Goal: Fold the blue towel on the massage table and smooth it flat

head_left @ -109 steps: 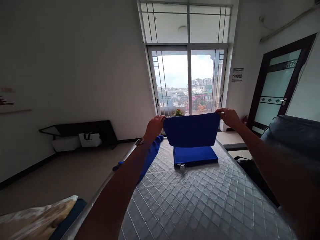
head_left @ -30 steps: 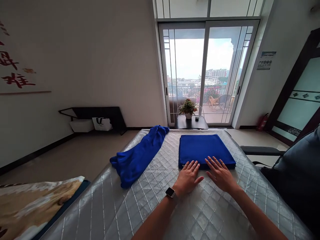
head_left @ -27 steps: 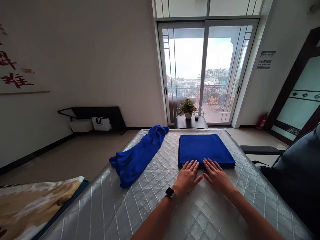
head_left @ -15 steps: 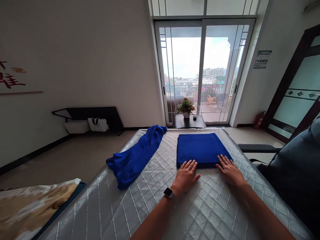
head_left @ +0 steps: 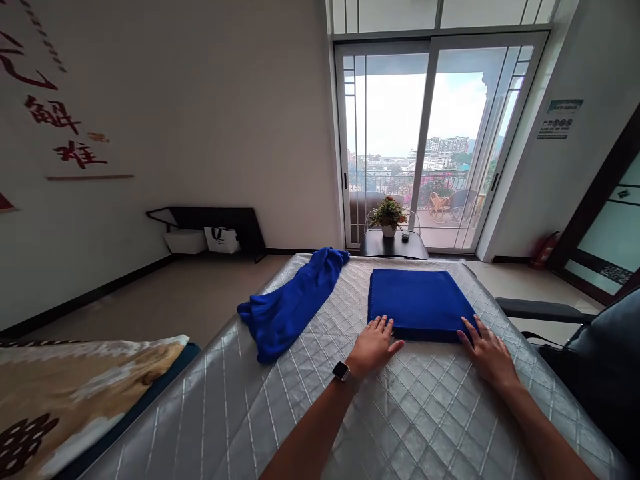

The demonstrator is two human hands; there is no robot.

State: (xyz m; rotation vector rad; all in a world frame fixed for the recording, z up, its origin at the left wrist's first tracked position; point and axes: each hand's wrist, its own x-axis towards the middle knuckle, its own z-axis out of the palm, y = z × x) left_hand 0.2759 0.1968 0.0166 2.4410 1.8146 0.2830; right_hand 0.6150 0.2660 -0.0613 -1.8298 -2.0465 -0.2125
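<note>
The left hand (head_left: 374,345) and right hand (head_left: 487,353) lay open, fingers (head_left: 384,325) spread against the folded towel (head_left: 419,305); one nudge could skew it!

Red Chinese characters (head_left: 53,115), including 解, mark the wall (head_left: 200,133).

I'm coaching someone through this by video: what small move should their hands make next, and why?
Probably reach the left hand over to the crumpled blue towel: the folded blue towel already lies flat and squared, while the crumpled one sits bunched and unfolded beside it.
</note>
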